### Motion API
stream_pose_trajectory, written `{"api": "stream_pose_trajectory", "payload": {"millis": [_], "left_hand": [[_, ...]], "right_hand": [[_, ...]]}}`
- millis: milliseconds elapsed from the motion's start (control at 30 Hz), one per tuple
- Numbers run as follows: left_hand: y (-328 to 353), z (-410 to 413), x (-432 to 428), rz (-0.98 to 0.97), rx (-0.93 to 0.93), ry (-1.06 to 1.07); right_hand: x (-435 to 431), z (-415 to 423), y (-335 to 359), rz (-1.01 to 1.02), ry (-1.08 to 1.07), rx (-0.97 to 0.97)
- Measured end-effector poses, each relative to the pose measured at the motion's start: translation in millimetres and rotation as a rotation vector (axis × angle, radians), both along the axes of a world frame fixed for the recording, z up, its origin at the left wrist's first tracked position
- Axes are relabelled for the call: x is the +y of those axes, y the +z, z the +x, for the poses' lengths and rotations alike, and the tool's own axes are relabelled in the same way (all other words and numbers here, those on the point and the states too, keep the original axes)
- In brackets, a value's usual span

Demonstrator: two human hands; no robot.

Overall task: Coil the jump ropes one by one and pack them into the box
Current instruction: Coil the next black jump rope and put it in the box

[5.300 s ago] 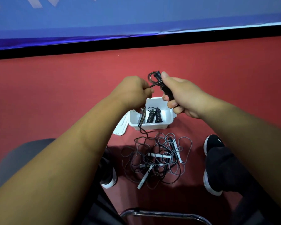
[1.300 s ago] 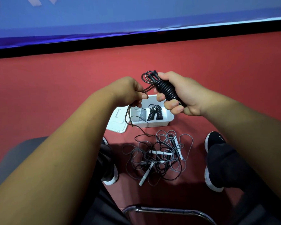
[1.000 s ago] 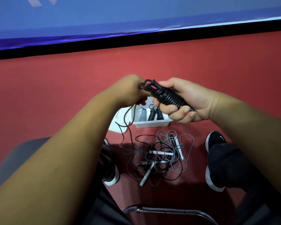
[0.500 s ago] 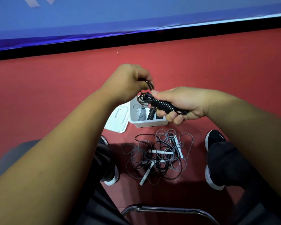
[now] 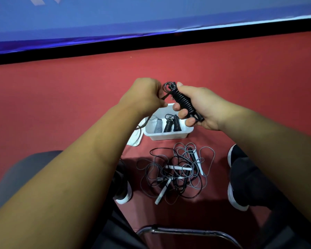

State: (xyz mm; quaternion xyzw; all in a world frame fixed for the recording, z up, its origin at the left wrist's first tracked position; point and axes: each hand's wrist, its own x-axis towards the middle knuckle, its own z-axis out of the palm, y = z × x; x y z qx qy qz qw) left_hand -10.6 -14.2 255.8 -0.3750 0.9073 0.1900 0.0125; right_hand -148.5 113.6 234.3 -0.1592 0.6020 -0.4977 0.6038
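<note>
I am holding the black jump rope [image 5: 184, 104] up above the white box [image 5: 169, 136]. My right hand [image 5: 205, 106] is clamping fingers and thumb round the wound bundle, and my left hand [image 5: 145, 96] is curling tight on the loose strand just beside the bundle's top. A dark tail seems to be trailing down under my left wrist and across the lid [image 5: 136, 140], which is lying against the box's left side. That tail is what I am worrying about. If I am pulling it too hard while winding, it may be dragging the lid or catching the box's rim and tipping the box. If my left pinch is slackening, I judge the springy turns will be loosening off the handles. Three coiled ropes [image 5: 168, 125] are already standing in the box, one grey and two black, so I am aiming this one at the free space on their right, where a careless drop could be knocking them over. The tangled pile [image 5: 176, 169] is lying between my shoes, and a dropped bundle would be landing in it and knotting up.
</note>
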Motion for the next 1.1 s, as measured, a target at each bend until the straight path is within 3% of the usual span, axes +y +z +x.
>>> {"api": "stream_pose_trajectory", "payload": {"millis": [100,233,333,500,733,867,1100], "left_hand": [[-2,1,2,0.14,0.042,0.052],[-3,-1,8,0.552,0.296,0.099],[0,3,8,0.716,0.437,0.081],[1,4,7,0.73,0.495,0.054],[-3,12,-4,0.348,0.194,-0.053],[-4,14,-3,0.356,0.167,-0.061],[-1,16,0,0.43,0.154,-0.077]], "right_hand": [[0,-3,4,-0.007,-0.012,-0.005],[0,-10,5,0.006,-0.07,0.013],[1,-12,3,0.025,-0.092,0.018],[1,-13,6,0.028,-0.104,0.012],[4,-14,11,0.059,0.038,-0.046],[8,-11,12,0.062,0.112,-0.014],[5,-6,16,0.034,0.053,-0.023]]}}
